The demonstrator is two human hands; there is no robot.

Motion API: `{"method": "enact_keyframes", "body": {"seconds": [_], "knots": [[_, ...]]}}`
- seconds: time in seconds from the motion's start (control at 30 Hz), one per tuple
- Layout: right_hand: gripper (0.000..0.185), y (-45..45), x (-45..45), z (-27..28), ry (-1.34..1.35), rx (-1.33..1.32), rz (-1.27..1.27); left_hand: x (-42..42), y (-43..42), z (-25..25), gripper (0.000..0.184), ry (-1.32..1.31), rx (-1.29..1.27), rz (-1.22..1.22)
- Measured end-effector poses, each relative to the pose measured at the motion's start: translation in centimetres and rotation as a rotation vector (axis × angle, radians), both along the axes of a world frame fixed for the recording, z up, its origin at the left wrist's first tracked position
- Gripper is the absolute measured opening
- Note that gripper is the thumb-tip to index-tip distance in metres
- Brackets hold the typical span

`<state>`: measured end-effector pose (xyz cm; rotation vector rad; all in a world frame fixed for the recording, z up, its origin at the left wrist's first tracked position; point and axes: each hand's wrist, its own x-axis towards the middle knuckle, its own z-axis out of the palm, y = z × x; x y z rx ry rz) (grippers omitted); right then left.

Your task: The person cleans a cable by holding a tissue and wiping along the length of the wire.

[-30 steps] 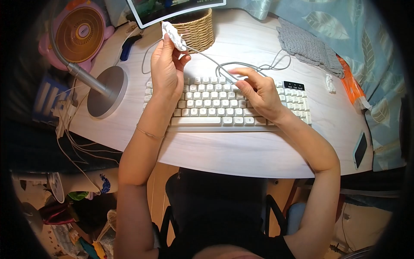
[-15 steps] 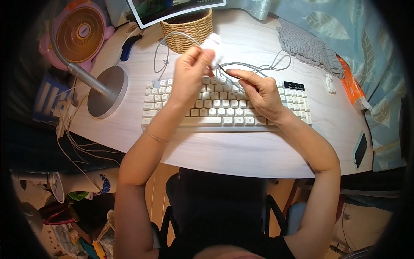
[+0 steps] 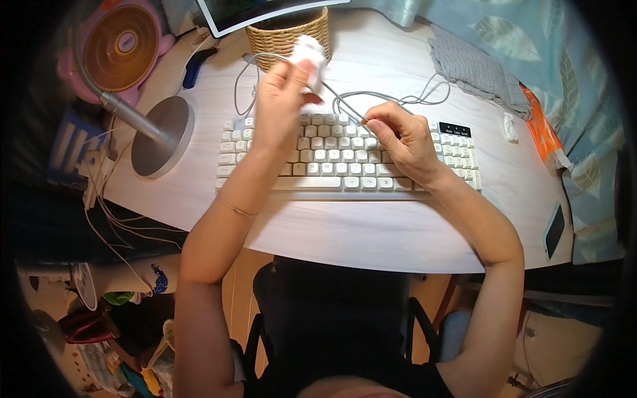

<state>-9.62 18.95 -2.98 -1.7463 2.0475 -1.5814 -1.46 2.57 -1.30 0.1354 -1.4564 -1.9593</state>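
My left hand, slightly blurred, is closed round a white tissue or wipe in front of the wicker basket. A grey cable runs from that white wad down to my right hand. There, thumb and forefinger pinch it above the keyboard. More of the cable loops to the left of the white wad and lies in coils behind the keyboard. Beneath both hands is the cream-and-grey keyboard; my left forearm covers part of its left side.
A wicker basket stands below the monitor. To the left are a lamp base and a pink heater. A grey knitted cloth, a crumpled white tissue, an orange packet and a phone lie right.
My left hand has moved left and slightly up with the white wad, away from my right hand. More cable shows stretched between them. My right fingers have closed further on the cable.
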Motion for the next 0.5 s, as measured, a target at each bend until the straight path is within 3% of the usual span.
{"method": "enact_keyframes", "body": {"seconds": [0.17, 0.33, 0.4, 0.5], "knots": [[0.008, 0.1, -0.1, -0.3, -0.027, 0.008, -0.020, -0.2, -1.5, 0.1, 0.020, 0.014, 0.088, 0.043], [0.008, -0.1, 0.2, -0.2, -0.035, -0.035, -0.046, 0.3, 0.5, -0.9, 0.016, -0.140, -0.312, -0.255], [0.009, 0.0, 0.2, -0.3, -0.046, -0.029, -0.060, 0.3, 1.9, -1.2, 0.017, -0.134, -0.340, -0.407], [0.009, -0.1, 0.0, -0.6, -0.047, -0.018, -0.052, 0.3, 1.3, -1.2, 0.020, -0.116, -0.209, -0.313]]}}
